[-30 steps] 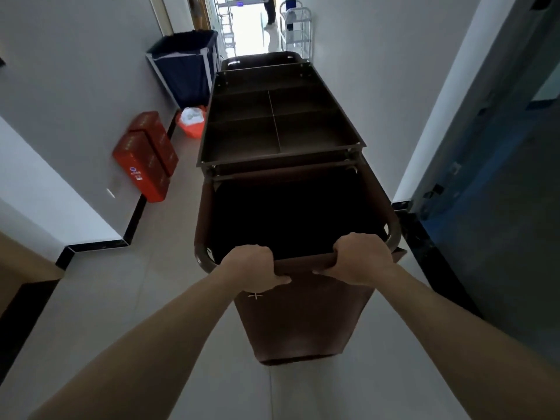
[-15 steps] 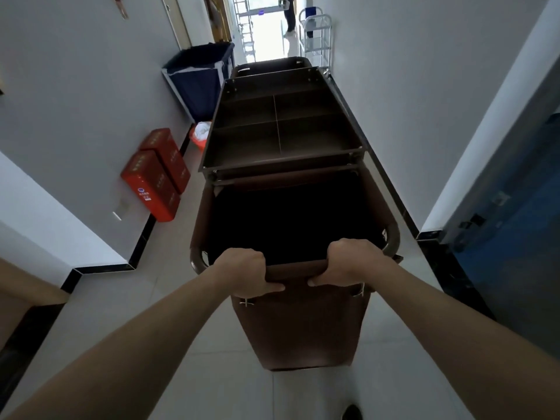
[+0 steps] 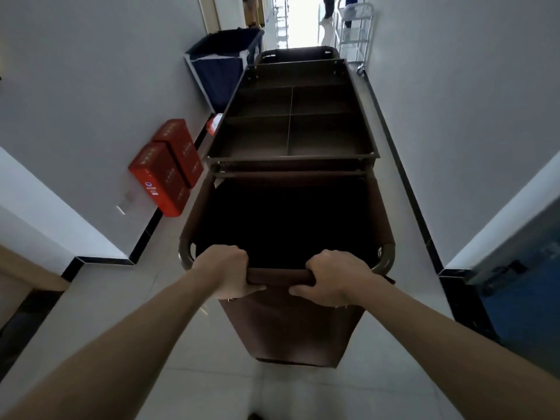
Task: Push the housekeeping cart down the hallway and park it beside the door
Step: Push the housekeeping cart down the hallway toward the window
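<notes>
The red boxes (image 3: 169, 165) carry gold lettering and a round blue label, neither legible

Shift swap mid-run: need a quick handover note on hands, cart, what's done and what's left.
Left hand and right hand: both closed on the brown fabric-covered handle bar.
Brown housekeeping cart with divided top tray: mid-hallway, pointing down the corridor, empty.
To its left: two red boxes and a navy linen hamper against the wall. Ahead right: a silver wire trolley.
Done: the hands have the cart.
Left: push on, park beside the door; which door, unclear.
</notes>
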`<action>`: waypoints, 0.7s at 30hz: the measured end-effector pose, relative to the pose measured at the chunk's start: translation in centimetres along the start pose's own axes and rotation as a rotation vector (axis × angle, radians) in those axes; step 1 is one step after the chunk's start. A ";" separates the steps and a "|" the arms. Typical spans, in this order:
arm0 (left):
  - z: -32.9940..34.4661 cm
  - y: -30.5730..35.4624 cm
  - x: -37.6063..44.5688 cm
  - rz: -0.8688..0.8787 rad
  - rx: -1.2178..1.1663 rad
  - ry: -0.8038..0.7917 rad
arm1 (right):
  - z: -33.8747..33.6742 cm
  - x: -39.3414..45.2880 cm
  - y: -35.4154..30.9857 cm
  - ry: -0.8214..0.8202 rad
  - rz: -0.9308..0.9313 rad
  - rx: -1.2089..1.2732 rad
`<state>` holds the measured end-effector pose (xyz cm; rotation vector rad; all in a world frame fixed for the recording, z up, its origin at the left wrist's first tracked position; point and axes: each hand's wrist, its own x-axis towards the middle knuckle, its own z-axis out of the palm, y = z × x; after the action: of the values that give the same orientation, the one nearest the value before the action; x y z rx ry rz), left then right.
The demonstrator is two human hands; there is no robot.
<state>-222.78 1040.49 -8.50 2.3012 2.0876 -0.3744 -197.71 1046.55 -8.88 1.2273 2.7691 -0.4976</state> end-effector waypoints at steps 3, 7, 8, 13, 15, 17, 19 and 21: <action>-0.5 -1.7 3.1 0.010 -0.013 0.036 | -0.6 3.5 1.0 0.074 -0.002 -0.018; -1.1 -4.5 7.9 0.000 -0.025 0.051 | -1.2 8.6 2.5 0.155 -0.019 -0.068; -1.1 -5.3 9.3 -0.002 -0.022 0.054 | -1.5 9.9 2.9 0.162 -0.014 -0.069; -1.5 -9.4 16.4 0.009 -0.057 0.080 | -3.7 16.8 4.4 0.095 0.106 -0.042; -1.5 -11.1 19.3 0.034 -0.080 0.086 | -4.5 19.5 5.1 0.098 0.134 -0.046; -1.5 -12.8 22.2 0.056 -0.103 0.102 | -5.0 22.2 6.0 0.173 0.137 -0.084; -1.6 -14.4 25.2 0.070 -0.116 0.128 | -5.5 25.0 6.8 0.257 0.142 -0.129; -1.8 -16.0 28.2 0.084 -0.108 0.156 | -6.2 28.0 7.7 0.317 0.150 -0.151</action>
<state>-235.95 1070.18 -9.54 2.4157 2.0114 -0.0805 -210.64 1073.24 -10.48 1.5810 2.8620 -0.0853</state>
